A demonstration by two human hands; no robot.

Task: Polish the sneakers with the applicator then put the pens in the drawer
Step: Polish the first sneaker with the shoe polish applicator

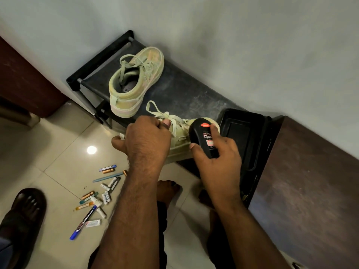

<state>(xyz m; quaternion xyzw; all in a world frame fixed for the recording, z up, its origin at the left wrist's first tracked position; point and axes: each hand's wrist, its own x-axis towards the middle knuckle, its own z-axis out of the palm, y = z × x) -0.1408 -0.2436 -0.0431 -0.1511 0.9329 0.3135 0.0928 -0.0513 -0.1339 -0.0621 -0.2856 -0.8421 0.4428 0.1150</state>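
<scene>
On the black rack (180,90), my left hand (145,136) grips one sneaker (178,138).
My right hand (215,152) holds the polish applicator (204,138) against it; pens (97,197) litter the floor (64,162), second sneaker (136,80) behind.

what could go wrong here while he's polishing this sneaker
The near sneaker sits at the front edge of the dark rack, steadied only by the left hand; a hard push from the applicator in the right hand might tip it off. The pens lie loose on the floor beside his bare foot, so a step could scatter them.
</scene>
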